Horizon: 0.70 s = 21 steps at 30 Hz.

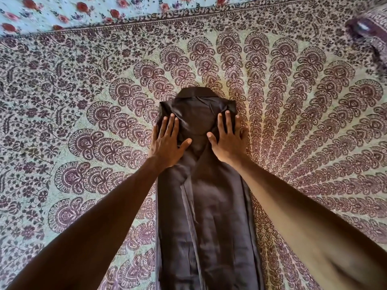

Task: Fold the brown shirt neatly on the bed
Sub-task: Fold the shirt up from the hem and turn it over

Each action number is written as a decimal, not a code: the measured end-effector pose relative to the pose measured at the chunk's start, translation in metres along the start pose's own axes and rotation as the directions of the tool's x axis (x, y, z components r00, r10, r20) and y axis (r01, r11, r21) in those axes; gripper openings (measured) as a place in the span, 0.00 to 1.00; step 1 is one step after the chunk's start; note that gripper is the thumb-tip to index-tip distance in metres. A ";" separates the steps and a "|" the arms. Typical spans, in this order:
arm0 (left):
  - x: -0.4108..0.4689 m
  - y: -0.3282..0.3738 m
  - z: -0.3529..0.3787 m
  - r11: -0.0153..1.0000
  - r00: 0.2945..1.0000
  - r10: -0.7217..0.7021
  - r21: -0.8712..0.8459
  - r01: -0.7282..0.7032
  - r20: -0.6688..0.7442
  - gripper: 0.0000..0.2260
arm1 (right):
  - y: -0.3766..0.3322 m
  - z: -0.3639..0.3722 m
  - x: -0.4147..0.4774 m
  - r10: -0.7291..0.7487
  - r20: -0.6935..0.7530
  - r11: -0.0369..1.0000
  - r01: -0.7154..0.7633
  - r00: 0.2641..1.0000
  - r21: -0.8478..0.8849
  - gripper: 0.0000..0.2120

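The brown shirt [206, 210] lies on the bed as a long narrow strip, both sides folded in, collar at the far end. It runs from the middle of the view down to the bottom edge. My left hand [168, 141] rests flat on its upper left part, fingers spread. On the upper right part, my right hand [227, 139] lies flat too, its outer fingers over the shirt's right edge. Neither hand grips the cloth. My forearms hide parts of the shirt's side edges.
A patterned purple and pale green bedspread [303, 114] covers the bed all around the shirt. A floral light blue sheet [69, 11] shows along the far edge. A bunched fold of the bedspread [368, 32] sits at the far right corner.
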<state>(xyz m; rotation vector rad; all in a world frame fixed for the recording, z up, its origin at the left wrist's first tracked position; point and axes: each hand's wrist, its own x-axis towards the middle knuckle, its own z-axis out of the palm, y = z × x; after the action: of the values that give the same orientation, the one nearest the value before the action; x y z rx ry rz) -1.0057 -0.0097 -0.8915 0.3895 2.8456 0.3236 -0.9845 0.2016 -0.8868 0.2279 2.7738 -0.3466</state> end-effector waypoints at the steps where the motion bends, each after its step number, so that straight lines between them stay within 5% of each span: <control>1: 0.002 0.001 -0.001 1.000 1.000 -0.002 -0.013 0.001 -0.017 0.40 | 0.000 0.000 0.000 0.000 -0.002 1.000 0.000 1.000 0.004 0.34; 6: 0.013 -0.005 -0.009 0.998 0.977 -0.006 -0.059 -0.007 -0.213 0.33 | -0.001 0.002 -0.001 -0.004 -0.156 1.000 0.001 0.988 -0.018 0.36; 18: 0.032 -0.004 -0.002 0.998 0.999 -0.026 -0.064 0.024 -0.032 0.40 | -0.011 0.003 0.015 0.089 -0.112 0.996 -0.088 0.990 0.014 0.37; 21: 0.033 -0.005 -0.014 0.972 0.997 -0.043 -0.235 0.027 -0.063 0.33 | -0.011 -0.002 0.018 0.093 -0.055 0.995 -0.092 0.994 0.025 0.38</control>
<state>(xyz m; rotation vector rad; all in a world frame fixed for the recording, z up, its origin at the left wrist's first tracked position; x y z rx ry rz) -1.0418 -0.0079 -0.8867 0.2847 2.8307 0.6695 -1.0043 0.1934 -0.8887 0.3759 2.8035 -0.3537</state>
